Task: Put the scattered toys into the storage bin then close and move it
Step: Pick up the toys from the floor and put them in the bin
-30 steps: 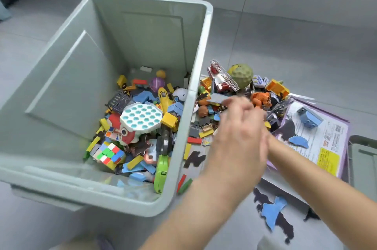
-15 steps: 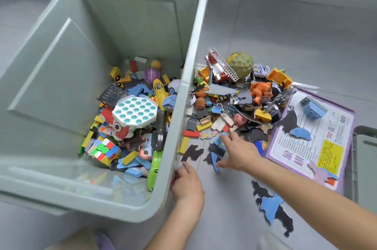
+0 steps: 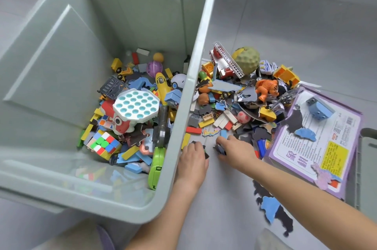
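Between bin [image 3: 201, 78] and purple box [image 3: 318, 147], hands [image 3: 193, 158] [image 3: 237, 153] pinch scattered toys [image 3: 226, 119].

Large pale green plastic storage bin [image 3: 206, 31] at left, lid off, bottom strewn with toys, white-and-teal pop-bubble toy [image 3: 136, 105] on top. Heap of small plastic toys [image 3: 234, 94] right of bin on grey tiled floor [image 3: 306, 25]. Left hand [image 3: 192, 161], beside bin wall, curled on dark flat puzzle piece [image 3: 206, 155]. Right hand [image 3: 237, 153], just beside it, pinches second dark puzzle piece [image 3: 219, 148]. Purple printed box [image 3: 318, 147] at right.

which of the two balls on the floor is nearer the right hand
The small pink spotted ball, just beyond the right hand; the big green bumpy ball lies farther back, beside the red toy fire truck.
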The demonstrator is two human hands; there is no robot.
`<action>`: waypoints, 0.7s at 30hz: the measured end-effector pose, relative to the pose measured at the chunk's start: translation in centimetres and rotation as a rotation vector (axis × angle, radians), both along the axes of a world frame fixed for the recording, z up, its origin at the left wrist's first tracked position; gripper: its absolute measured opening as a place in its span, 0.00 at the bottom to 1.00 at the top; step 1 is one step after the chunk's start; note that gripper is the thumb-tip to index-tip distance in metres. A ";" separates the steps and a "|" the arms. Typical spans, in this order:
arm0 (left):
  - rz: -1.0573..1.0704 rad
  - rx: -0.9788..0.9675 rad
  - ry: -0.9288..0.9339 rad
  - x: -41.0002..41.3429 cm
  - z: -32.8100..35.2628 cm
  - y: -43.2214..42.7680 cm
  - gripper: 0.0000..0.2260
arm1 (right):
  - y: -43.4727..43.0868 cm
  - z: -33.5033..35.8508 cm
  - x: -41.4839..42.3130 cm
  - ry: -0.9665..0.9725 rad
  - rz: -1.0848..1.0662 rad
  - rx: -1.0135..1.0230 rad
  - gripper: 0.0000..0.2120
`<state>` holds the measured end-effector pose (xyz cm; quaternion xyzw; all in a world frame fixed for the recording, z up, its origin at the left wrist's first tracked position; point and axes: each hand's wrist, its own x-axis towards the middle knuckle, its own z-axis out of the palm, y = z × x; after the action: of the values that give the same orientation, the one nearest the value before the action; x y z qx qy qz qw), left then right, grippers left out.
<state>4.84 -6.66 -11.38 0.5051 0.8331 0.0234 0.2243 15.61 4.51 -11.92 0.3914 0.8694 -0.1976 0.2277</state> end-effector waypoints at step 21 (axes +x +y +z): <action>0.111 -0.077 0.073 -0.2 -2.0 1.5 0.24 | 1.2 1.0 2.2 -0.080 0.164 0.035 0.15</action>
<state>4.65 -5.16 -13.36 0.4495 0.8678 -0.0145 0.2115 17.80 5.67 -10.92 0.3304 0.8920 -0.1473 0.2709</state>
